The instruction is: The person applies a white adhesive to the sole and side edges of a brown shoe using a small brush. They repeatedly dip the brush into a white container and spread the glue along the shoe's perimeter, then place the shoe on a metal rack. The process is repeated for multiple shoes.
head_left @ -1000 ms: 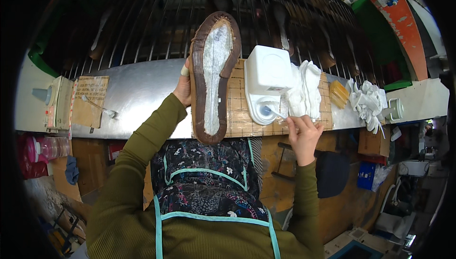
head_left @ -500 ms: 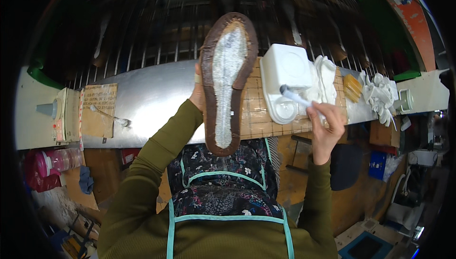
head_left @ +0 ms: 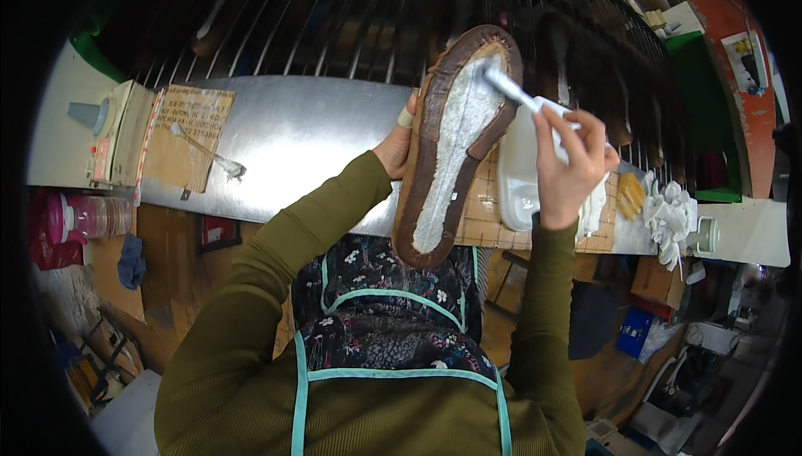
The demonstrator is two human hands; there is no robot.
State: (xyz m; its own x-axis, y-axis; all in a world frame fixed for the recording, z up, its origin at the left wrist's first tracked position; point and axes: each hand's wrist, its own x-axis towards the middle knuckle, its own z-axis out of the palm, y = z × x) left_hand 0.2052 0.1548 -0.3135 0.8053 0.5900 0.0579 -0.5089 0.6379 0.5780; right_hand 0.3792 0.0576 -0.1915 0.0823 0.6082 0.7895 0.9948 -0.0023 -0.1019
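My left hand [head_left: 396,147] is wrapped round the left edge of a brown leather shoe upper [head_left: 415,163], its fingers mostly hidden behind it. The underside faces me, tilted with the toe end up and to the right. A pale, whitish bottom [head_left: 455,138] is framed by the turned-in leather edge. Pinched in my right hand [head_left: 572,163] is a white-handled brush [head_left: 511,88]. Its dark tip lies at the pale surface near the toe. Partly hidden behind the shoe and my right hand stands a white plastic container [head_left: 518,176].
A metal bench top [head_left: 292,138] runs across, with taped cardboard [head_left: 484,226] under the container. White gloves [head_left: 668,218] and a yellow block [head_left: 630,195] lie at the right. At the left, another brush [head_left: 219,162] rests across cardboard [head_left: 177,159]. Metal rods [head_left: 342,50] holding dark shoes stretch beyond.
The brush has moved from over the white container up and left to the shoe's toe area. The shoe leans further right. The whole view has shifted a little.
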